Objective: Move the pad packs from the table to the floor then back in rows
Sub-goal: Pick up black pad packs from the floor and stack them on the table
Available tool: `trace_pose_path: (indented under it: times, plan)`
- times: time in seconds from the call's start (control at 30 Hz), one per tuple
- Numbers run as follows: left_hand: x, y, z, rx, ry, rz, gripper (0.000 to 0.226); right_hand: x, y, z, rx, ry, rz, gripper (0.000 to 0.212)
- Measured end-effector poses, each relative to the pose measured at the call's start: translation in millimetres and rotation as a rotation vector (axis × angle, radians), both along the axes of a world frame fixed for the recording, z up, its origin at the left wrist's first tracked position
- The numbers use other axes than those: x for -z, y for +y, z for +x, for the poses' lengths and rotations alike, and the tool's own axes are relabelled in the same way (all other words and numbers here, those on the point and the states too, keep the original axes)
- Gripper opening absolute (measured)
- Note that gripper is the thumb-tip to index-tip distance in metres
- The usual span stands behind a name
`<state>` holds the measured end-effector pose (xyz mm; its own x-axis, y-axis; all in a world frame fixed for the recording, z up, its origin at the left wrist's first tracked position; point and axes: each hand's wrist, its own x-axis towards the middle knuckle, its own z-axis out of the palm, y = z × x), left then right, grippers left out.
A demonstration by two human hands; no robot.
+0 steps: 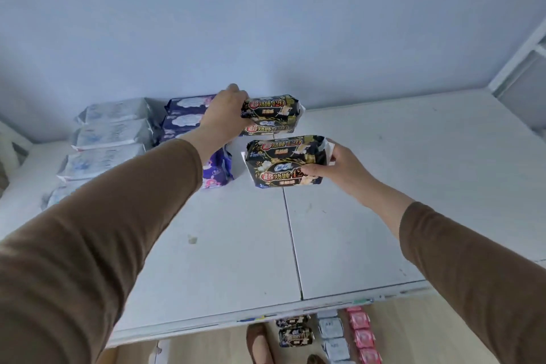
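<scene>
Gripping black/gold pad packs (285, 161), L hand (226, 115) & R hand (339, 167).

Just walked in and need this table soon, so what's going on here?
A person is lining up pad packs on the white table. The left hand grips a black pack at the wall end; the right hand holds another black pack just nearer. More packs wait on the floor.

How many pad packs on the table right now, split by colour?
White packs: 4
Navy/purple packs: 3
Black-and-gold packs: 3, one gripped by the left hand and one by the right hand
Total: 10 visible; the left sleeve may hide more.
</scene>
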<state>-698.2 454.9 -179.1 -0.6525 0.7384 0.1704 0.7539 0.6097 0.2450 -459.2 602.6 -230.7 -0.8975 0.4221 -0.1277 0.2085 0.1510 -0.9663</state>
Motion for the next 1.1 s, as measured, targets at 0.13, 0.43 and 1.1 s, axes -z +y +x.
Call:
trace_pose_path:
  times: [0.13, 0.43, 1.1]
  plan:
    - [15.1, 25.5, -46.7, 0.014, 0.010, 0.000, 0.042, 9.3, 2.2, -24.7, 0.037, -0.001, -0.033, 0.049]
    - [54.3, 56.4, -98.8, 0.038, 0.020, -0.020, 0.048, 26.9, 3.3, -66.3, 0.101, -0.046, -0.033, 0.049]
    - [23.8, -12.4, -85.4, 0.051, -0.002, 0.026, 0.035, 57.1, 44.1, -174.0, 0.128, -0.130, 0.386, 0.041]
